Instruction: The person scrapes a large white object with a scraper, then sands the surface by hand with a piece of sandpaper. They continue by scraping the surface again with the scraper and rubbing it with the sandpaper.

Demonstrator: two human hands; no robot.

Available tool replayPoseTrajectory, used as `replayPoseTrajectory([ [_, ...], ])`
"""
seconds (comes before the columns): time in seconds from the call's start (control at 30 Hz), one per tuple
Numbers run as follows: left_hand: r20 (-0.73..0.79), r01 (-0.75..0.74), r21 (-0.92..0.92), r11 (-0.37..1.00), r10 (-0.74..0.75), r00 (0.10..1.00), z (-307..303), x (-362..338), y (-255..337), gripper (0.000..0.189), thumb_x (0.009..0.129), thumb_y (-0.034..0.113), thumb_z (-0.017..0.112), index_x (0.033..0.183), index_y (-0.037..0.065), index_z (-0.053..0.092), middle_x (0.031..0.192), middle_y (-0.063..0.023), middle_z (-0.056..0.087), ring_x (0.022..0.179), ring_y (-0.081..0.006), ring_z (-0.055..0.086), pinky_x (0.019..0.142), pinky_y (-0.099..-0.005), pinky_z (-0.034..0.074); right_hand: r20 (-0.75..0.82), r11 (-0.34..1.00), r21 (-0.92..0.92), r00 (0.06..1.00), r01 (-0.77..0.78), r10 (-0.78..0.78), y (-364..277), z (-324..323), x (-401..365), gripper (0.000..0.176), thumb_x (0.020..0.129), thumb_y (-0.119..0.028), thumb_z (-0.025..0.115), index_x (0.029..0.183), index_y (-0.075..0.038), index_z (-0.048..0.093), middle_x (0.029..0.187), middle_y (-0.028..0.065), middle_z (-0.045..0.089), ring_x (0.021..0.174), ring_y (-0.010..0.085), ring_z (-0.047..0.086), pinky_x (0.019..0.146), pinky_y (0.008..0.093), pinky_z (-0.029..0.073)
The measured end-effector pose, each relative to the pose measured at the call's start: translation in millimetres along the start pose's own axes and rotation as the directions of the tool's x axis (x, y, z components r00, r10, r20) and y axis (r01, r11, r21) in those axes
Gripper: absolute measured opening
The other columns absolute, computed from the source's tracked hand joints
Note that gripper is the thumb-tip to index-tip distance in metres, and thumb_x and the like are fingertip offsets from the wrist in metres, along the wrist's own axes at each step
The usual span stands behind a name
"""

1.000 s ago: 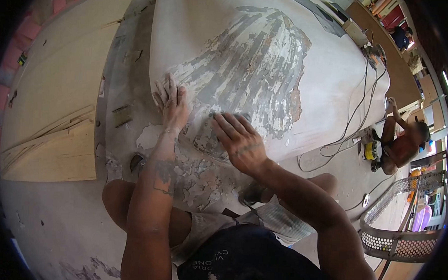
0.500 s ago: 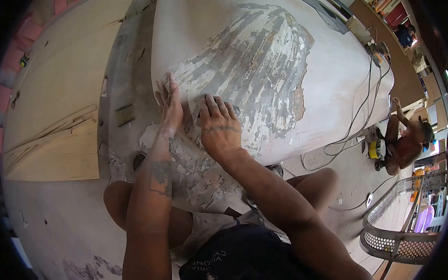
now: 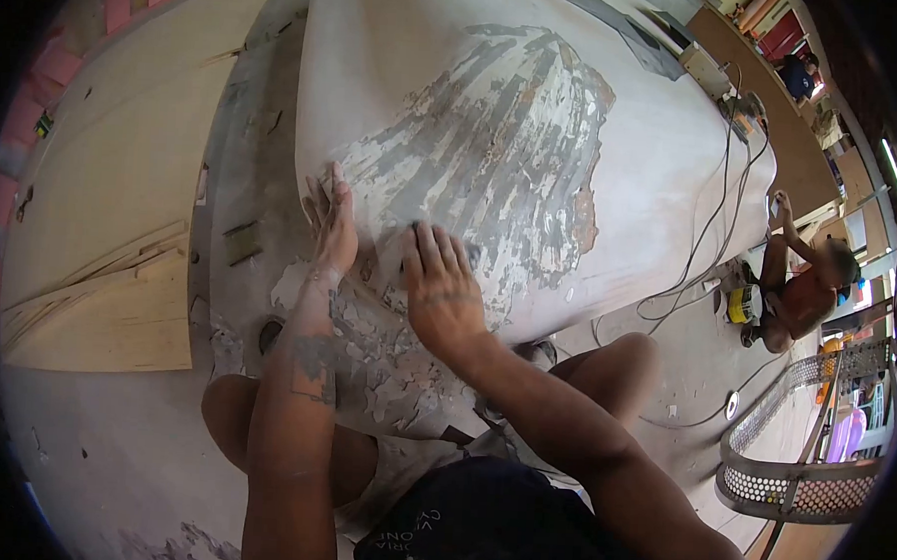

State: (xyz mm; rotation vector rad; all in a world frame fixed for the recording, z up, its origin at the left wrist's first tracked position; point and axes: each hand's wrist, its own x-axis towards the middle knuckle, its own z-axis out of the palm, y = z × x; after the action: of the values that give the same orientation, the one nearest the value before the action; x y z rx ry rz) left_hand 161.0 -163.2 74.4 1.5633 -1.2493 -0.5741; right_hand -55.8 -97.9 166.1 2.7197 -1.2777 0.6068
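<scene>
A large white curved panel (image 3: 654, 159) stands before me, with a fan-shaped patch of scraped grey and white coating (image 3: 515, 133) on its face. My left hand (image 3: 337, 225) rests against the panel's lower left edge, fingers stretched out and nothing in them. Lower on the patch, my right hand (image 3: 446, 295) presses down with its fingers close together over a small dark pad. Only slivers of this pad show on either side of the fingers, so its exact kind is hidden. Flakes of peeled coating (image 3: 404, 378) lie on the floor under both hands.
Wooden sheets with thin strips (image 3: 117, 296) lie at the left. A power tool (image 3: 744, 115) sits on the panel's right end, its cables (image 3: 705, 251) trailing to the floor. At right, a person (image 3: 807, 286) crouches beside a bucket (image 3: 743, 304). A perforated metal frame (image 3: 800, 491) stands nearer.
My right hand has moved slightly down the patch, relative to the panel and the left hand. The left hand stays at the panel's edge. The whole view has shifted a little.
</scene>
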Motion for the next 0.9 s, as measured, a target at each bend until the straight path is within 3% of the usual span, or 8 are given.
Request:
replayPoseTrajectory([
  [0.03,0.001,0.015,0.132,0.991,-0.016,1.000,0,-1,7,0.070,0.109,0.061,0.014,0.168,0.023,0.013,0.174,-0.0185,0.001,0.158,-0.0476,-0.005,0.128,-0.0563,-0.001,0.001,0.999,0.041,0.999,0.033,-0.034,1,-1,-8,0.054,0.098,-0.013,0.054,0.148,0.005,0.046,0.153,0.0263,0.048,0.145,0.0397,0.044,0.125,0.0481,0.030],
  [0.13,0.018,-0.066,0.190,0.979,0.064,0.998,-1,-7,15,0.073,0.109,0.060,0.010,0.168,0.018,0.012,0.174,-0.0183,0.004,0.159,-0.0435,-0.007,0.128,-0.0554,-0.005,0.005,0.997,0.071,0.999,0.033,-0.033,22,-2,14,0.054,0.101,-0.017,0.051,0.147,0.010,0.046,0.153,0.0295,0.044,0.145,0.0418,0.042,0.124,0.0476,0.030],
  [0.27,0.002,0.065,0.133,0.989,-0.065,0.998,-1,-3,24,0.074,0.108,0.063,0.011,0.168,0.020,0.011,0.174,-0.0193,0.003,0.159,-0.0442,-0.008,0.127,-0.0557,-0.006,0.017,0.998,-0.053,1.000,0.019,-0.018,12,6,12,0.055,0.101,-0.018,0.050,0.148,0.010,0.045,0.154,0.0290,0.045,0.146,0.0400,0.042,0.124,0.0475,0.030],
  [0.33,0.018,0.016,0.146,0.989,-0.018,1.000,-3,-6,27,0.074,0.107,0.065,0.011,0.168,0.023,0.012,0.174,-0.0206,0.000,0.158,-0.0459,-0.008,0.127,-0.0556,-0.006,0.056,0.998,-0.010,0.996,0.064,-0.064,8,2,-9,0.056,0.101,-0.019,0.050,0.149,0.010,0.043,0.155,0.0291,0.044,0.146,0.0400,0.041,0.125,0.0473,0.029],
  [0.47,-0.004,0.132,0.164,0.978,-0.133,0.991,2,-8,20,0.077,0.106,0.066,0.010,0.168,0.020,0.010,0.174,-0.0183,0.001,0.159,-0.0420,-0.009,0.128,-0.0532,-0.006,0.092,0.997,0.078,0.996,0.007,-0.014,24,-4,14,0.058,0.102,-0.019,0.046,0.152,0.011,0.038,0.158,0.0291,0.040,0.150,0.0401,0.036,0.127,0.0467,0.026],
  [0.63,0.031,0.048,0.181,0.982,-0.055,0.998,-5,-5,28,0.081,0.106,0.067,0.009,0.168,0.015,0.008,0.174,-0.0165,0.003,0.160,-0.0371,-0.010,0.128,-0.0516,-0.006,0.347,0.993,-0.116,0.938,0.038,0.004,3,-8,-5,0.060,0.108,-0.016,0.035,0.161,0.005,0.021,0.168,0.0286,0.020,0.158,0.0364,0.020,0.132,0.0429,0.015],
  [0.73,0.018,0.059,0.192,0.980,-0.064,0.998,-2,-7,34,0.081,0.106,0.068,0.009,0.168,0.016,0.008,0.174,-0.0148,0.003,0.160,-0.0372,-0.010,0.129,-0.0517,-0.007,0.258,1.000,-0.009,0.966,0.030,-0.027,29,-9,3,0.060,0.108,-0.017,0.034,0.161,0.007,0.020,0.168,0.0276,0.019,0.158,0.0368,0.018,0.132,0.0437,0.013],
  [0.9,0.010,0.091,0.181,0.979,-0.095,0.995,-6,-11,47,0.083,0.105,0.068,0.010,0.168,0.014,0.007,0.174,-0.0151,0.004,0.160,-0.0374,-0.011,0.128,-0.0517,-0.007,0.134,0.997,-0.057,0.990,0.046,-0.038,21,7,-1,0.061,0.103,-0.017,0.042,0.156,0.011,0.030,0.164,0.0292,0.030,0.154,0.0410,0.028,0.130,0.0471,0.019],
])
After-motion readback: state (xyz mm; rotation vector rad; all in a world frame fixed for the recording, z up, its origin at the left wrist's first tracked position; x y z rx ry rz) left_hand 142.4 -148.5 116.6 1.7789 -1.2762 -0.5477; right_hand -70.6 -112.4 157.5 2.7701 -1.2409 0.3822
